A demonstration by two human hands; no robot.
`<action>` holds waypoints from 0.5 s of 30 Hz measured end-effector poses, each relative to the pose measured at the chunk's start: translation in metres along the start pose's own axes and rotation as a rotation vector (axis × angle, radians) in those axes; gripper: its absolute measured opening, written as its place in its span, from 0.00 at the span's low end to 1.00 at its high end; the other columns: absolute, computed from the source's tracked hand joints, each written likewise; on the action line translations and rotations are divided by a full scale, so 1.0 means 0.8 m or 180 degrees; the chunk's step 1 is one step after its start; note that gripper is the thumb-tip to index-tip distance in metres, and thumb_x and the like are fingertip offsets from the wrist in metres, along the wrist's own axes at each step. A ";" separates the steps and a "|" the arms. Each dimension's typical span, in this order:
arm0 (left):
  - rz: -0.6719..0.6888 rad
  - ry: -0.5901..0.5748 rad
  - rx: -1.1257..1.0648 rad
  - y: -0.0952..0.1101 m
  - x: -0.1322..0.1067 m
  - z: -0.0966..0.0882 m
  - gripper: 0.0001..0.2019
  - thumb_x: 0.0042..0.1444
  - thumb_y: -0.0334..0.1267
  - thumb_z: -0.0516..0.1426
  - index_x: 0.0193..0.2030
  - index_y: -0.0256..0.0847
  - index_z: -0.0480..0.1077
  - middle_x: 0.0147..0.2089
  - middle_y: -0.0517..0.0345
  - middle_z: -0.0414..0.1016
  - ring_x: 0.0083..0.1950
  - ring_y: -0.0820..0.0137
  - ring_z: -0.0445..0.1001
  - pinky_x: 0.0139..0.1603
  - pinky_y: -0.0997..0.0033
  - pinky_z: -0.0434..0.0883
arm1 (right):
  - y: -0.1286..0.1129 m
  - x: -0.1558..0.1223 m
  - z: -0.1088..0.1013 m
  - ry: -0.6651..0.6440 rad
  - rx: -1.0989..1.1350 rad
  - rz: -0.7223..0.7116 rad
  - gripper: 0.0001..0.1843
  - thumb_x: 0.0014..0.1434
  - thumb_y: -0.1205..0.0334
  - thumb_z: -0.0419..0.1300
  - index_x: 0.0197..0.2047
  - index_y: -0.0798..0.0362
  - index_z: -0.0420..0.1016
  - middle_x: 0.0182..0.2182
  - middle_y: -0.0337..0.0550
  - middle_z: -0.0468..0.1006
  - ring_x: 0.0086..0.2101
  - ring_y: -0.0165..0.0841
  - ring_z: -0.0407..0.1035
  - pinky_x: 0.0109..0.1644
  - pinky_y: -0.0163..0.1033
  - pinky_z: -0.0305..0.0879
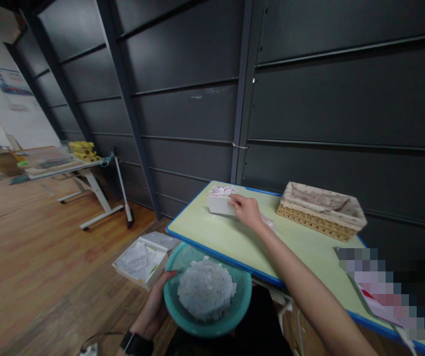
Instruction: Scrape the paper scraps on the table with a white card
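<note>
My left hand (pixel 156 299) grips the left rim of a green plastic basket (pixel 242 301), thumb over the edge, fingers underneath. Inside it lies a heap of small whitish paper scraps (pixel 207 289). Out over the table, my right hand (pixel 247 208) has its fingers closed on the right end of a small white box (pixel 220 205). White and pinkish scraps (pixel 223 190) fill that box to the top. Partly hidden behind my right wrist is something pale pink (pixel 268 220), too unclear to name.
A lined wicker basket (pixel 316 225) stands at the back right of the yellow-green table (pixel 193 225). A flat item, partly pixelated (pixel 379 296), lies at its right. On the floor is an open white box (pixel 140 259). Farther left, another table (pixel 49 170) holds a yellow bundle (pixel 83 150). A dark panelled wall (pixel 183 113) rises behind.
</note>
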State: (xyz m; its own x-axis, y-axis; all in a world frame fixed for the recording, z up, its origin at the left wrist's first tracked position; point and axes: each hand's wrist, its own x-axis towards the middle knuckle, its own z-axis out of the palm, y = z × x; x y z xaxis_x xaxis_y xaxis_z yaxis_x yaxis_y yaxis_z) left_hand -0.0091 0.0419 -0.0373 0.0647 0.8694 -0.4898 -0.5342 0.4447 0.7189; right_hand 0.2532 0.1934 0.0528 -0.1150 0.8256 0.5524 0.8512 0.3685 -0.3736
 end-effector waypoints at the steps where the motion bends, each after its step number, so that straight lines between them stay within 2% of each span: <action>1: -0.0007 -0.0008 0.0017 0.000 0.000 0.000 0.11 0.47 0.38 0.60 0.38 0.40 0.68 0.29 0.58 0.81 0.30 0.65 0.78 0.33 0.68 0.70 | 0.001 0.001 0.001 0.0071 0.0018 0.0097 0.16 0.59 0.61 0.51 0.47 0.51 0.75 0.46 0.45 0.77 0.44 0.36 0.71 0.49 0.38 0.61; 5: 0.0053 0.0129 0.0315 0.000 -0.005 0.004 0.15 0.48 0.42 0.59 0.42 0.40 0.68 0.33 0.57 0.82 0.32 0.63 0.79 0.35 0.66 0.70 | -0.001 -0.001 0.010 0.0151 -0.0029 0.0403 0.17 0.60 0.61 0.50 0.49 0.56 0.73 0.43 0.48 0.78 0.41 0.38 0.72 0.49 0.40 0.61; 9: 0.0155 0.0401 0.0746 0.000 -0.009 0.004 0.22 0.52 0.48 0.55 0.53 0.41 0.66 0.36 0.55 0.82 0.41 0.61 0.78 0.43 0.63 0.68 | -0.010 -0.007 0.023 -0.0025 -0.0036 0.0419 0.17 0.60 0.62 0.49 0.48 0.57 0.71 0.39 0.49 0.79 0.37 0.38 0.72 0.45 0.39 0.61; 12: 0.0220 0.0515 0.0914 -0.001 -0.006 -0.001 0.21 0.53 0.47 0.53 0.50 0.38 0.68 0.35 0.54 0.82 0.43 0.60 0.76 0.47 0.63 0.66 | -0.017 -0.011 0.029 -0.0140 -0.0100 0.0370 0.15 0.59 0.63 0.50 0.46 0.56 0.71 0.37 0.49 0.79 0.35 0.37 0.72 0.42 0.37 0.60; 15: 0.0233 0.0475 0.1046 -0.004 -0.002 -0.010 0.18 0.53 0.47 0.52 0.44 0.38 0.71 0.32 0.54 0.81 0.39 0.60 0.76 0.45 0.63 0.67 | -0.021 -0.014 0.027 -0.0234 -0.0105 0.0323 0.13 0.57 0.64 0.51 0.41 0.55 0.73 0.34 0.47 0.79 0.34 0.36 0.71 0.39 0.36 0.60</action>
State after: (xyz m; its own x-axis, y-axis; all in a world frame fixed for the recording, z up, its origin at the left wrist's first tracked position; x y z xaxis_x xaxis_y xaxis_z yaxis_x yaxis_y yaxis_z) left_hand -0.0141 0.0372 -0.0425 -0.1003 0.8713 -0.4804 -0.2320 0.4490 0.8629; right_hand 0.2289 0.1870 0.0371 -0.0635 0.8875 0.4564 0.8767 0.2682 -0.3994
